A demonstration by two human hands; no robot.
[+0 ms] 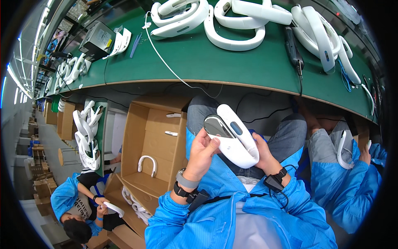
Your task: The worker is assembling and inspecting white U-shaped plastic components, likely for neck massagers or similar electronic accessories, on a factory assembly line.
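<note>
Between my hands, above my lap, is a white U-shaped neck fan (237, 150) with a glossy dark oval panel and a small dark window on one arm. My left hand (200, 154) is closed on its left side, thumb on the white shell just below the glossy panel. On the other side my right hand (266, 154) grips the fan near its curved end, with its fingers partly hidden behind the shell. A bit of dark blue shows by the right fingers, too small to name.
Ahead runs a green workbench (182, 62) with several white neck fans (236, 41), a white cable and a black corded electric screwdriver (293, 52). An open cardboard box (134, 137) with white parts stands at my left. Co-workers sit on both sides, each holding a white curved part.
</note>
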